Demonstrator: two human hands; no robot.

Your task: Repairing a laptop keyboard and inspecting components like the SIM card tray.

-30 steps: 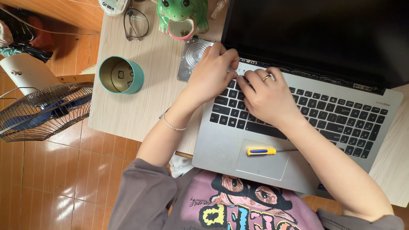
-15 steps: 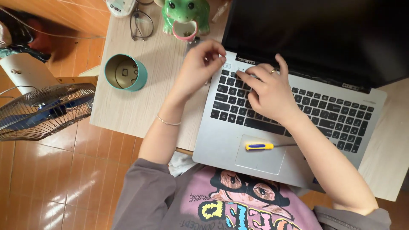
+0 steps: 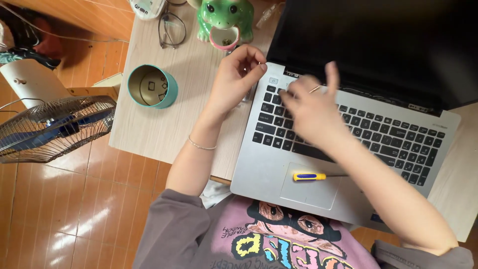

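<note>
The left hand (image 3: 234, 82) hangs at the laptop's (image 3: 348, 144) upper left corner, wrist bent, thumb and fingertips drawn together as if pinching; whether anything sits between them cannot be told. A thin bracelet (image 3: 201, 145) circles its forearm. The right hand (image 3: 311, 107) is blurred above the keyboard's (image 3: 358, 132) upper left keys, fingers spread loosely apart, a ring on one, gripping nothing. Its forearm crosses the palm rest diagonally. A small yellow-and-blue screwdriver (image 3: 311, 176) lies on the touchpad near the laptop's front edge. On the table (image 3: 149, 129), a teal tin (image 3: 152, 87) stands near the left edge, with glasses (image 3: 172, 30) and a green frog pot (image 3: 225, 20) along the far edge.
</note>
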